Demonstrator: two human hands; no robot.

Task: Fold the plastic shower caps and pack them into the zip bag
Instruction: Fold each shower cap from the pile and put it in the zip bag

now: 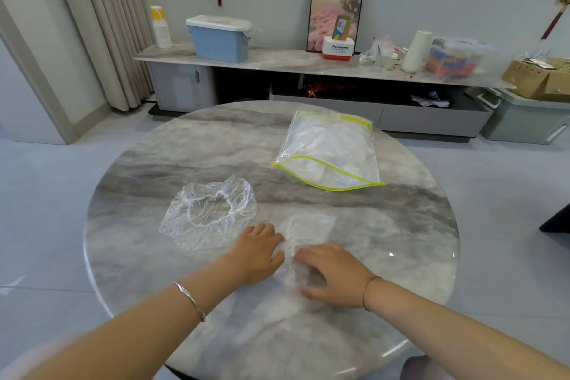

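Tabletop (pixel 185 145); left hand (pixel 256 253) on folded cap (pixel 308 227)

I look down on a round marble table (pixel 185 148). Near me, my left hand (pixel 256 253) lies flat, fingers straight, on a flattened shower cap (pixel 308 231). My right hand (pixel 336 274) arches over the same cap, too blurred to judge its grip. A second shower cap (pixel 209 213) lies open just to the left. Farther back on the right lies a green-edged zip bag (pixel 330 148), mouth gaping, clear plastic inside.
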